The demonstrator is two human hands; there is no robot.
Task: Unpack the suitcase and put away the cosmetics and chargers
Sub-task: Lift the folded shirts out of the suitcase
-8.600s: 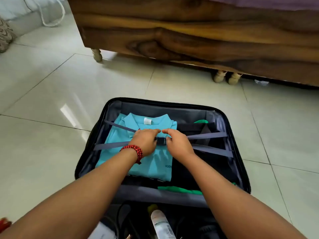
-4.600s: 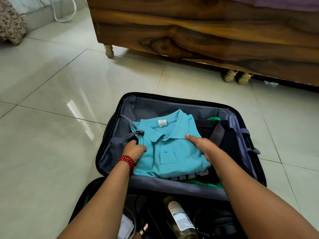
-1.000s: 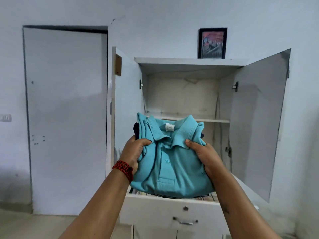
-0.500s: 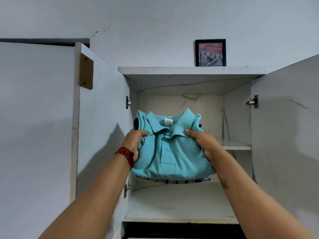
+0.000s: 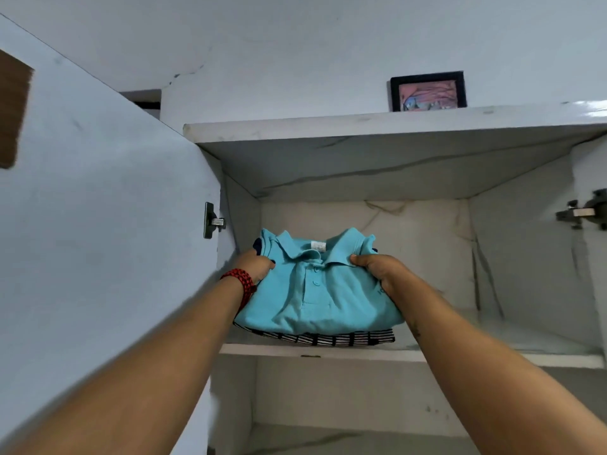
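A folded stack of clothes (image 5: pixel 318 297), with a turquoise polo shirt on top and a black-and-white striped garment (image 5: pixel 331 338) beneath, rests on the upper shelf (image 5: pixel 476 356) of an open white cupboard. My left hand (image 5: pixel 258 266), with a red beaded bracelet at the wrist, grips the stack's left side. My right hand (image 5: pixel 382 270) grips its right side near the collar. The suitcase, cosmetics and chargers are out of view.
The cupboard's left door (image 5: pixel 108 224) stands open close to my left arm. The right door's hinge (image 5: pixel 581 213) shows at the right edge. A small framed picture (image 5: pixel 428 91) sits on top of the cupboard. A lower shelf compartment (image 5: pixel 345 405) lies below.
Since the suitcase frames I have lifted the clothes stack out and carried it to the cupboard. In the last half second the stack went forward onto the upper shelf and I came closer.
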